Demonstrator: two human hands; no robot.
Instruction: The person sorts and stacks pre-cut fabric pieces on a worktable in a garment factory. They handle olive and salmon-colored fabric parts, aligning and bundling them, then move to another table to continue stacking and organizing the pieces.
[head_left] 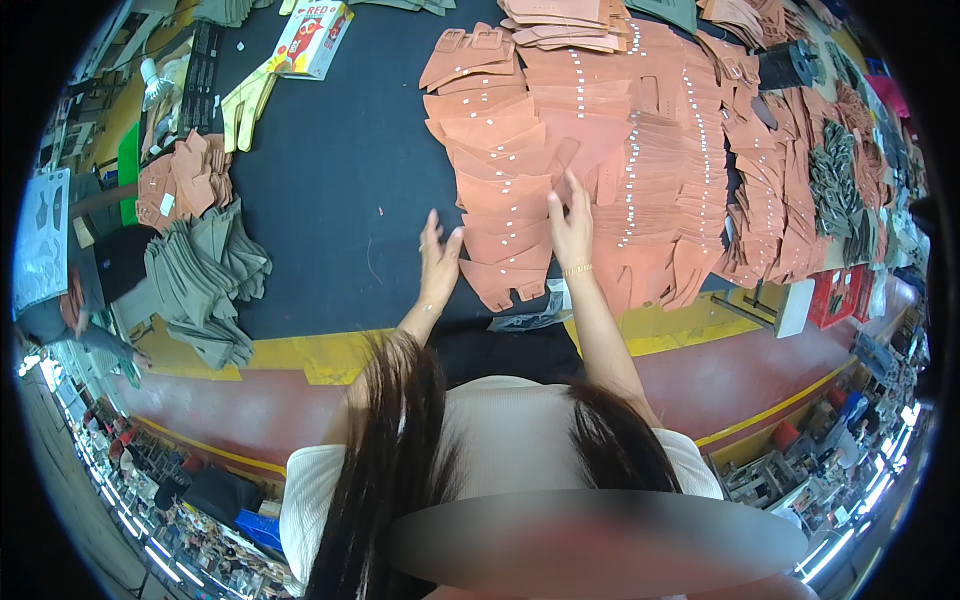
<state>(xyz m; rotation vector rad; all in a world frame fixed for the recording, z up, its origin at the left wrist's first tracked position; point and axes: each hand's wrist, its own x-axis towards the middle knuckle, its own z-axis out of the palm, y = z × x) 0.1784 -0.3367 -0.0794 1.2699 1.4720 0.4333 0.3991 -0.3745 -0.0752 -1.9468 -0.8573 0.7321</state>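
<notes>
My left hand point(440, 262) is over the dark table point(330, 200), beside the left edge of an overlapping row of salmon-coloured cut pieces point(505, 195). Its fingers are apart and hold nothing. On the other side of that row, my right hand point(572, 232) has its fingers stretched out over the border with the neighbouring rows point(650, 190). Nothing shows in its grip; whether its fingertips touch the pieces I cannot tell. Small white labels run in lines along the rows. The pieces look like flat material for gloves, some with cut-out slots.
Grey-green pieces point(205, 280) lie in a stack at the table's left edge, with more salmon pieces point(190, 178) behind. A yellow glove point(245, 108) lies beside a printed box point(313, 38). A black cup-like container point(787, 65) stands far right. Another person's arm point(95, 200) shows at left.
</notes>
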